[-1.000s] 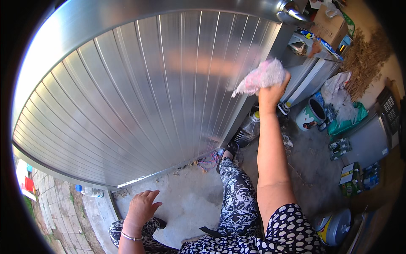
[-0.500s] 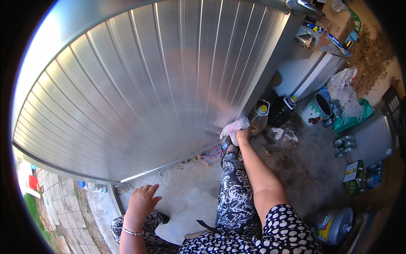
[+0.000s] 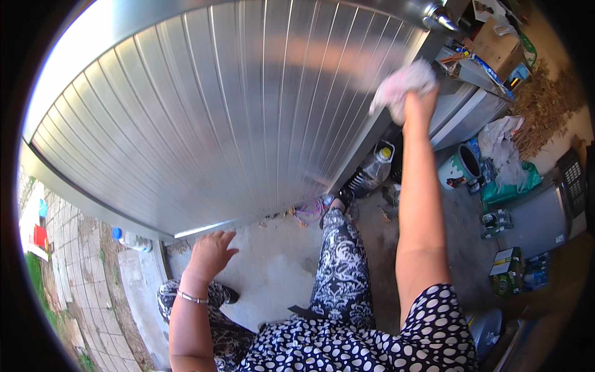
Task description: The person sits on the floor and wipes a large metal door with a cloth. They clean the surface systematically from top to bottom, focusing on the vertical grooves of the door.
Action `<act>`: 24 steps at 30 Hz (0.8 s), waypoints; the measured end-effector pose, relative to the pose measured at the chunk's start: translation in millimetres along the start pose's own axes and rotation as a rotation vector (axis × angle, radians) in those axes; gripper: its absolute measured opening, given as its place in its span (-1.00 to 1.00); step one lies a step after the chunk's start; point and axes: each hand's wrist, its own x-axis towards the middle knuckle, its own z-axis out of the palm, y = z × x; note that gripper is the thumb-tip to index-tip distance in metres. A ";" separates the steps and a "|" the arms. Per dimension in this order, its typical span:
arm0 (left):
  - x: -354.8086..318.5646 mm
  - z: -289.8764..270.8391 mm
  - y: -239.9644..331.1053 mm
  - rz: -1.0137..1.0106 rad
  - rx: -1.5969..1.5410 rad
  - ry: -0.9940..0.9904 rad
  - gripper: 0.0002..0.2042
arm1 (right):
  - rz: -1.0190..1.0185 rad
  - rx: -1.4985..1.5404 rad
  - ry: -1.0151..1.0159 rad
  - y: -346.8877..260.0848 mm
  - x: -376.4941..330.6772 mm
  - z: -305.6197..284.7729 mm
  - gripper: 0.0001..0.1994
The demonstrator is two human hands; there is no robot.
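A pale pink and white cloth (image 3: pixel 403 84) is bunched in my right hand (image 3: pixel 421 106), whose fingers are closed round it. The hand is raised in front of the right edge of a ribbed silver metal door (image 3: pixel 248 118); whether the cloth touches the metal I cannot tell. My left hand (image 3: pixel 211 253) hangs in the air near the door's lower edge, thumb and fingers apart, holding nothing. A bracelet circles that wrist. On the door, a blurred reflection of my right arm shows. A shiny door handle (image 3: pixel 441 17) juts out above the cloth.
Beyond the door edge stand a large clear bottle (image 3: pixel 372 170) with a yellow cap, a teal and white bucket (image 3: pixel 460 167) and a green bag (image 3: pixel 512 185). A cardboard box (image 3: pixel 497 46) sits higher up. Tangled cords (image 3: pixel 308 212) lie by my foot. Outside left is a blue-capped bottle (image 3: pixel 131 240).
My right hand has swung up along the door's right edge with the cloth, from near the floor to well below the handle's height. My left hand has risen slightly in view.
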 end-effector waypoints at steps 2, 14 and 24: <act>0.2 1.5 -2.9 0.002 -0.011 -0.003 -0.65 | -0.119 0.267 -0.015 -31.8 37.8 4.7 -0.48; -11.9 0.8 -21.9 -0.033 0.028 -0.137 -0.61 | -0.168 -0.323 0.228 73.5 -91.9 45.0 -0.36; -13.4 -4.2 -25.5 -0.018 -0.020 -0.185 -0.58 | 0.745 0.128 0.201 186.8 -278.1 67.2 -0.55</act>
